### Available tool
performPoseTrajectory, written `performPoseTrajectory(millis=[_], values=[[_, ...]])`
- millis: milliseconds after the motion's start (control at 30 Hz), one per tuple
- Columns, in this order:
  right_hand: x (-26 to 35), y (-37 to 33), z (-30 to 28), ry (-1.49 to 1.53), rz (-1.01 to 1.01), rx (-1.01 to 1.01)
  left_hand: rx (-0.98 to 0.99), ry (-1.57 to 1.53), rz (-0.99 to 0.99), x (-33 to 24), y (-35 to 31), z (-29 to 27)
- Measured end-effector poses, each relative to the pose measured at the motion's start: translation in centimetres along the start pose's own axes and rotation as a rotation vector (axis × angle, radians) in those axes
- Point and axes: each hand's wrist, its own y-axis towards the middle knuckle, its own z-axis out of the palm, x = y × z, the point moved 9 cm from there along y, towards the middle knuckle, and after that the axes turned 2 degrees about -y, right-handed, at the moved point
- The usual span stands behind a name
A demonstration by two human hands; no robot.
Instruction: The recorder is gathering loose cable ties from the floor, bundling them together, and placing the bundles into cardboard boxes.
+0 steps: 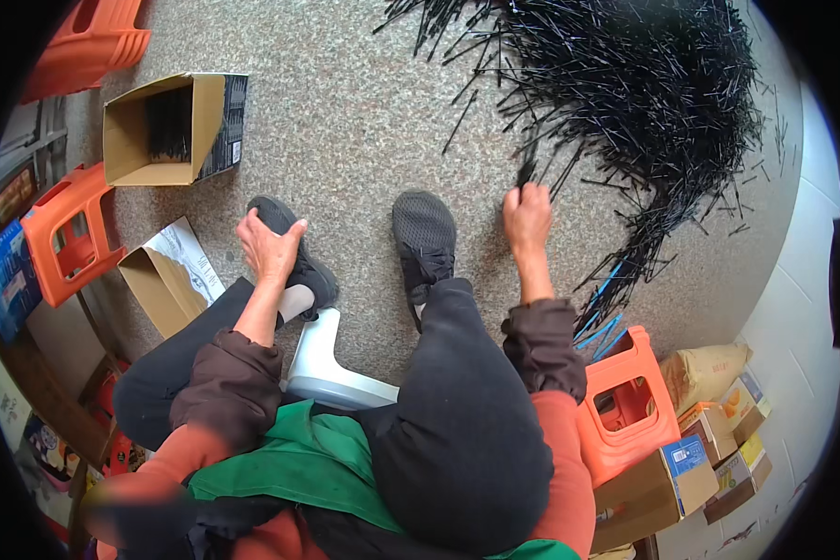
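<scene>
A big heap of thin black sticks (pixel 625 84) covers the floor at the far right, with a narrow trail of them running toward me. At the near edge of this heap, my right hand (pixel 528 219) is closed on a small bunch of the black sticks (pixel 528 170), whose ends stick out beyond the fingers. My left hand (pixel 271 246) is over my left shoe (pixel 315 278), thumb and fingers apart, holding nothing. Whether it touches the shoe I cannot tell. An open cardboard box (pixel 219 131) lies on its side at the far left, with black sticks inside.
A second carton (pixel 170 285) lies nearer on the left. Orange stools (pixel 70 233) line the left edge; another orange stool (pixel 630 406) stands at the near right, beside blue strips (pixel 599 331), several cartons (pixel 686 467) and a brown paper sack (pixel 705 375). I sit over a white stool (pixel 331 369).
</scene>
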Motion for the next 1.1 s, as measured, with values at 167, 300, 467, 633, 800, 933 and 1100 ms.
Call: performPoseTrajectory(millis=[167, 300, 467, 633, 800, 933, 1100], values=[[1.3, -5.5, 0.2, -0.049, -0.008, 0.153, 0.093, -0.039, -0.142, 3.4, 0.5, 1.8], [0.4, -6.0, -1.5, 0.032, 0.057, 0.11, 0.245, 0.156, -0.234, 4.3, 0.6, 2.8], [-1.4, -3.3, -3.5, 0.04, -0.008, 0.011, 0.326, 0.175, -0.217, 2.9, 0.8, 3.3], [0.1, -2.4, -1.9, -0.132, -0.138, 0.14, 0.313, 0.259, -0.252, 3.0, 1.5, 2.8], [-3.1, -4.1, -1.0, -0.177, -0.204, 0.162, 0.334, 0.235, -0.297, 2.4, 1.2, 2.4], [-3.1, -4.8, -1.1, -0.317, -0.206, 0.241, 0.318, 0.26, -0.298, 3.1, 1.5, 2.8], [-2.6, -5.3, -1.2, -0.038, -0.046, 0.2, 0.318, 0.237, -0.304, 2.9, 1.5, 2.9]])
